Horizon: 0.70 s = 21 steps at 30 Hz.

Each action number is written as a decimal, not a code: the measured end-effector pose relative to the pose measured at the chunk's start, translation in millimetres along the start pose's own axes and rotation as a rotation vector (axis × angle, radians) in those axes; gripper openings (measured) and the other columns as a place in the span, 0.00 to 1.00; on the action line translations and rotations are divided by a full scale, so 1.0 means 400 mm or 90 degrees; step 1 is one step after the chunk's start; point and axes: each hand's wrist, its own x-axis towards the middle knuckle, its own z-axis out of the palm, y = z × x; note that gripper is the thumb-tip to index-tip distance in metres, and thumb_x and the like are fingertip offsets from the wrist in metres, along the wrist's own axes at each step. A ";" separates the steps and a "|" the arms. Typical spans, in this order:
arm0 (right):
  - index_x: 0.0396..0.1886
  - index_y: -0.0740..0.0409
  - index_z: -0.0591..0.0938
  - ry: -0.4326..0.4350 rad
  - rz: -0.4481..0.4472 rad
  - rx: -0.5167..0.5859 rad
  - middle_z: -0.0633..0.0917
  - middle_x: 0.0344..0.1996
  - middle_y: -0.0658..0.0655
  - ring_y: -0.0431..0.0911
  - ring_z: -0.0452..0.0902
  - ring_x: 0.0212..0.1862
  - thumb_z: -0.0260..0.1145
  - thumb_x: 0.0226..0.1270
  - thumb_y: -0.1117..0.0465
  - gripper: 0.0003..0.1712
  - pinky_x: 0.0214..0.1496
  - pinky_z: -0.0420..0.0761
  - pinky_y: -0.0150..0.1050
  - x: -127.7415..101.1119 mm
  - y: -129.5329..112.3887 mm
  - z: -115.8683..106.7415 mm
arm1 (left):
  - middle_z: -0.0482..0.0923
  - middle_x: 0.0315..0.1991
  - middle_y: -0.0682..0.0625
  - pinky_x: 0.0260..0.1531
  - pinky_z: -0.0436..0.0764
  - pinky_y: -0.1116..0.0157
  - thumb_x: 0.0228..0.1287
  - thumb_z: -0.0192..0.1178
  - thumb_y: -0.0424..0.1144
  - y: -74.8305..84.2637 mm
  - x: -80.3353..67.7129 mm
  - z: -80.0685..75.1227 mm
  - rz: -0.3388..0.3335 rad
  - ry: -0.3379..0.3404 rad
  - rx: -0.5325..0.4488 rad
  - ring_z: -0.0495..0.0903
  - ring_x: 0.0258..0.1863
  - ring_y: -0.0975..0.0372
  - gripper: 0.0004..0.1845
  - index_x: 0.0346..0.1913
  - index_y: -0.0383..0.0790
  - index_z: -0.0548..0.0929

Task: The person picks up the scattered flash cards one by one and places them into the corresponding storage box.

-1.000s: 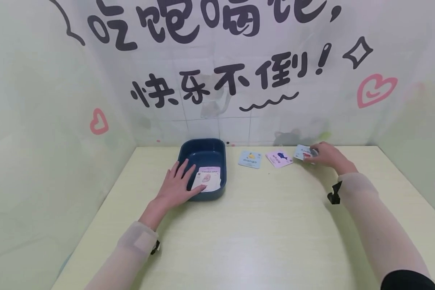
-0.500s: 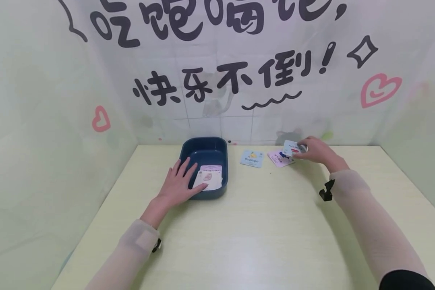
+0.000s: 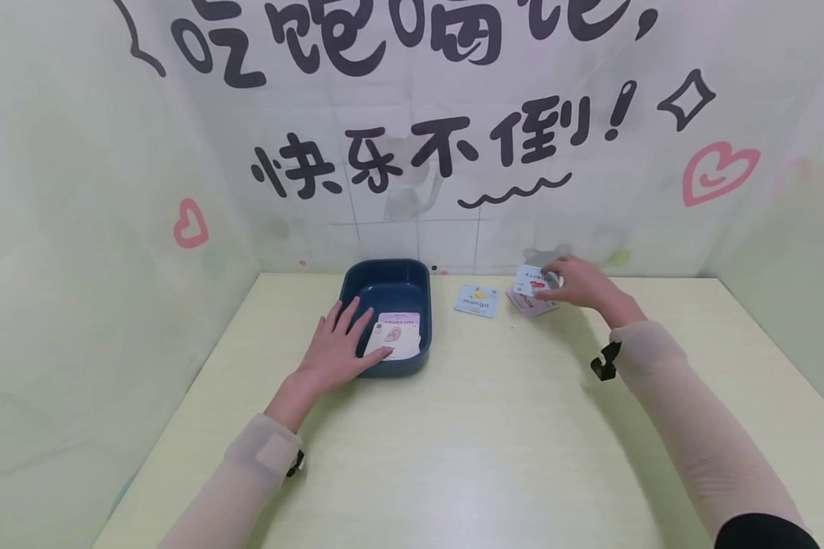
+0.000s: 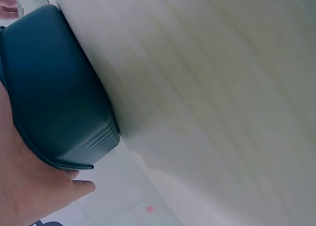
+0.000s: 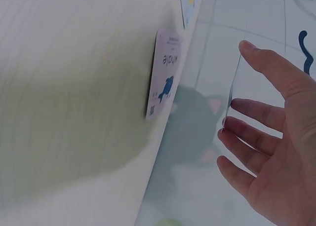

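Blue-white card [image 3: 530, 279] is pinched at its edges by the right hand [image 3: 580, 284], lifted off the tabletop [image 3: 481, 427] and now hanging right above the pink whale card [image 3: 526, 304]; a second ago it lay further right on the tabletop, clear of the whale card. Right wrist view shows the fingers [image 5: 256, 113] holding the card edge-on, whale card [image 5: 165, 75] lying flat nearby. Left hand [image 3: 339, 349] unchanged: fingers straight, resting on the near-left rim of the dark blue tray [image 3: 384, 284], thumb at the pink-white card [image 3: 397, 335] inside it. Left wrist view shows the palm [image 4: 27, 189] against the tray wall [image 4: 54, 97]. Mango card [image 3: 477, 300] lies between tray and whale card, apart from both.
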 end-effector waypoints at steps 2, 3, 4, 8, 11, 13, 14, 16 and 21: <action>0.64 0.68 0.77 0.004 -0.007 -0.011 0.73 0.63 0.74 0.65 0.73 0.59 0.71 0.62 0.46 0.38 0.63 0.73 0.63 0.003 -0.010 -0.001 | 0.44 0.82 0.41 0.76 0.49 0.37 0.63 0.54 0.70 0.001 0.000 -0.002 0.001 0.002 -0.003 0.40 0.80 0.40 0.49 0.79 0.45 0.56; 0.64 0.67 0.77 0.005 -0.010 -0.015 0.73 0.64 0.73 0.64 0.73 0.60 0.71 0.62 0.46 0.38 0.63 0.74 0.62 0.005 -0.014 -0.001 | 0.44 0.82 0.41 0.75 0.49 0.37 0.63 0.54 0.70 0.001 0.000 -0.003 0.002 0.003 -0.003 0.41 0.80 0.40 0.49 0.79 0.45 0.56; 0.64 0.66 0.77 0.007 -0.014 -0.018 0.73 0.64 0.73 0.65 0.73 0.60 0.72 0.61 0.46 0.38 0.62 0.74 0.62 0.006 -0.020 -0.001 | 0.44 0.82 0.41 0.75 0.49 0.37 0.63 0.54 0.70 0.002 0.000 -0.003 0.003 0.004 -0.003 0.41 0.80 0.40 0.49 0.79 0.45 0.57; 0.63 0.65 0.78 0.009 -0.029 -0.008 0.73 0.65 0.72 0.65 0.72 0.62 0.72 0.60 0.46 0.38 0.61 0.75 0.62 0.009 -0.048 0.002 | 0.44 0.82 0.41 0.75 0.49 0.36 0.63 0.55 0.69 0.002 -0.001 -0.004 0.003 0.005 -0.005 0.42 0.80 0.39 0.49 0.79 0.44 0.57; 0.62 0.65 0.79 0.015 -0.047 -0.010 0.75 0.64 0.72 0.64 0.73 0.62 0.73 0.59 0.46 0.37 0.62 0.75 0.61 0.012 -0.071 0.008 | 0.44 0.81 0.41 0.75 0.49 0.36 0.63 0.55 0.69 0.002 -0.002 -0.003 0.003 0.003 -0.007 0.41 0.80 0.39 0.49 0.79 0.44 0.57; 0.61 0.64 0.80 0.020 -0.063 -0.024 0.77 0.62 0.70 0.63 0.74 0.60 0.73 0.59 0.45 0.36 0.61 0.76 0.59 0.015 -0.087 0.013 | 0.44 0.81 0.41 0.75 0.49 0.36 0.63 0.55 0.70 0.002 -0.003 -0.002 0.002 0.003 -0.008 0.41 0.80 0.39 0.49 0.79 0.44 0.57; 0.60 0.64 0.80 0.024 -0.071 -0.029 0.78 0.61 0.70 0.62 0.75 0.60 0.73 0.58 0.45 0.36 0.61 0.76 0.59 0.016 -0.095 0.014 | 0.44 0.82 0.41 0.75 0.49 0.36 0.63 0.55 0.69 0.001 -0.004 -0.002 0.002 0.003 -0.009 0.41 0.80 0.39 0.49 0.79 0.44 0.57; 0.60 0.64 0.81 0.027 -0.084 -0.033 0.79 0.59 0.69 0.61 0.76 0.58 0.74 0.58 0.45 0.36 0.60 0.76 0.57 0.018 -0.114 0.015 | 0.44 0.81 0.41 0.75 0.49 0.36 0.63 0.55 0.69 0.001 -0.005 -0.003 0.001 0.004 -0.010 0.42 0.80 0.39 0.49 0.79 0.44 0.57; 0.60 0.62 0.81 0.024 -0.095 -0.016 0.80 0.59 0.66 0.59 0.77 0.57 0.74 0.57 0.44 0.37 0.59 0.77 0.55 0.021 -0.167 0.007 | 0.45 0.81 0.41 0.75 0.49 0.36 0.63 0.55 0.69 0.001 -0.004 -0.004 0.000 0.006 -0.010 0.41 0.80 0.39 0.49 0.79 0.44 0.57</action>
